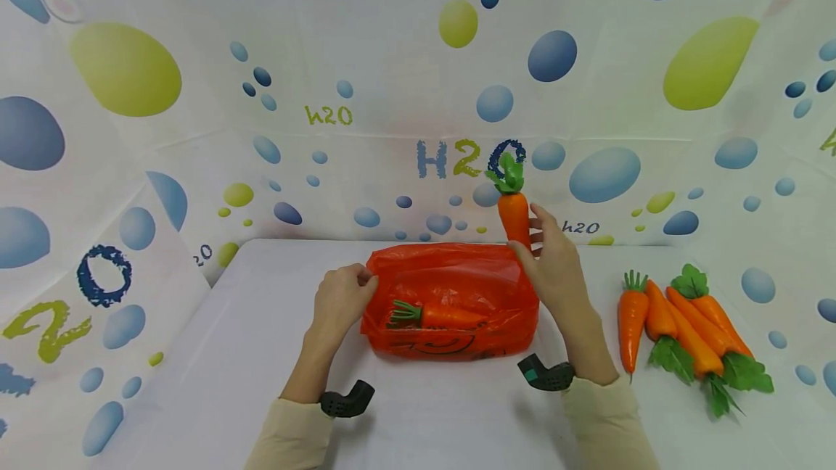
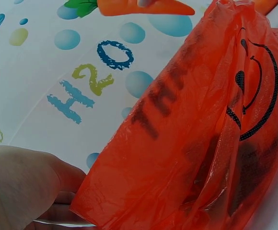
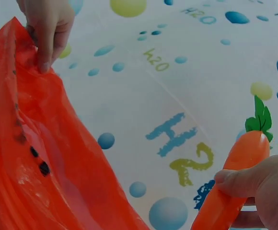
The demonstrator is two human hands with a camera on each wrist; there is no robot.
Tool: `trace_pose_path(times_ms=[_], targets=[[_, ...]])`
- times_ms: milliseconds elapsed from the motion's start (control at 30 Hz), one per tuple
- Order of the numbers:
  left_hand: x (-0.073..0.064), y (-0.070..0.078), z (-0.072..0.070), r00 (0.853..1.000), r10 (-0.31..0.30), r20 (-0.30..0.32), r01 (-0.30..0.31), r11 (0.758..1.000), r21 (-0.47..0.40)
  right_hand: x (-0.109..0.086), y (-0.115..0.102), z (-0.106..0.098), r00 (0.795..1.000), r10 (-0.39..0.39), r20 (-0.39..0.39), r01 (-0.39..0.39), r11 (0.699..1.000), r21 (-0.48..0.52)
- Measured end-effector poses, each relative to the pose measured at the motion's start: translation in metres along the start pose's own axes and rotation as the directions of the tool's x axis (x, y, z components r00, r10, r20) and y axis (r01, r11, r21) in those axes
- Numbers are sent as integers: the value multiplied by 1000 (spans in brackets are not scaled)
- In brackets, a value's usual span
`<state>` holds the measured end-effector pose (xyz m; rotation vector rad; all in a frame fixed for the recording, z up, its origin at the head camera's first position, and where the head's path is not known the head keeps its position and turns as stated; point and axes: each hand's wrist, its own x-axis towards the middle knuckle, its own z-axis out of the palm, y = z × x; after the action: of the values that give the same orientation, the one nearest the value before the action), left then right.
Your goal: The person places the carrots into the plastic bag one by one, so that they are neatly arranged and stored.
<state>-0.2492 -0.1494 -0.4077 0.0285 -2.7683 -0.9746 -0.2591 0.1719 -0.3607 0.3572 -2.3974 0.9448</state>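
A red plastic bag (image 1: 451,274) with black print lies on the white table, its mouth spread. Inside it rests a carrot with cut green stalks (image 1: 451,316). My left hand (image 1: 342,296) pinches the bag's left edge between thumb and fingers, as the left wrist view also shows at the bag's corner (image 2: 96,206). Above the bag's right rim, my right hand (image 1: 551,260) holds an orange carrot (image 1: 514,216) upright, green leaves on top. In the right wrist view the thumb lies along this carrot (image 3: 239,163) and the fingers wrap behind it.
To the right on the table lies a group of several carrots (image 1: 692,325) with green tops, partly overlapping. A white backdrop (image 1: 392,56) with blue and green spots rises behind the table (image 1: 274,354). Black devices (image 1: 349,399) are strapped on both wrists.
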Motion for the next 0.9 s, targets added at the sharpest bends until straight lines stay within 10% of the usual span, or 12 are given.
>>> trace_pose_path(times_ms=[900], targets=[[1, 0, -1, 1000, 11, -8, -11, 1000, 21, -10, -20, 42, 912, 15, 410, 54, 986, -155]])
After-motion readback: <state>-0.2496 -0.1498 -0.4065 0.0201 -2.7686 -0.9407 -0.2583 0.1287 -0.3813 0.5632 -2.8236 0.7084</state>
